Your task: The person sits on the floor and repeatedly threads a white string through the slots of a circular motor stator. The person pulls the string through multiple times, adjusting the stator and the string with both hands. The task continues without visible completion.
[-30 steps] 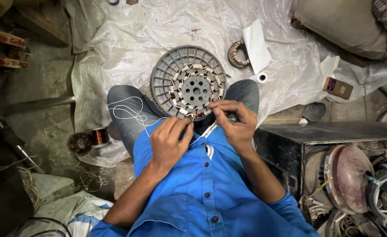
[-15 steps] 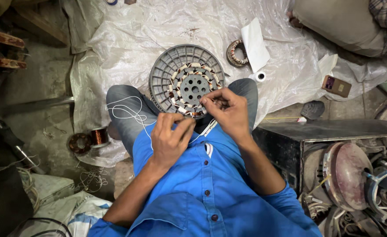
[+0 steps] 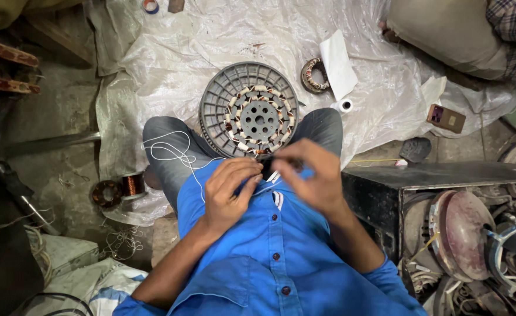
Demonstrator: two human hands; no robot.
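A round grey motor stator [image 3: 250, 110] with a ring of wound coils rests against my knees on a white plastic sheet [image 3: 211, 41]. My left hand [image 3: 230, 190] and my right hand [image 3: 310, 175] meet at the stator's near edge, above my blue shirt. Both pinch a thin white string [image 3: 176, 153] whose loose loops lie over my left knee. The fingertips hide the exact spot where the string meets the coils.
A copper wire spool [image 3: 123, 188] lies on the floor at the left. A smaller wound ring [image 3: 312, 75], white paper [image 3: 337, 63], a small white tape roll [image 3: 345, 105] and a brown phone [image 3: 445, 119] lie on the sheet. A black metal box [image 3: 422, 175] and motor parts stand at the right.
My right hand drew back from the stator's edge toward my chest and meets the left hand. The left hand shifted slightly right.
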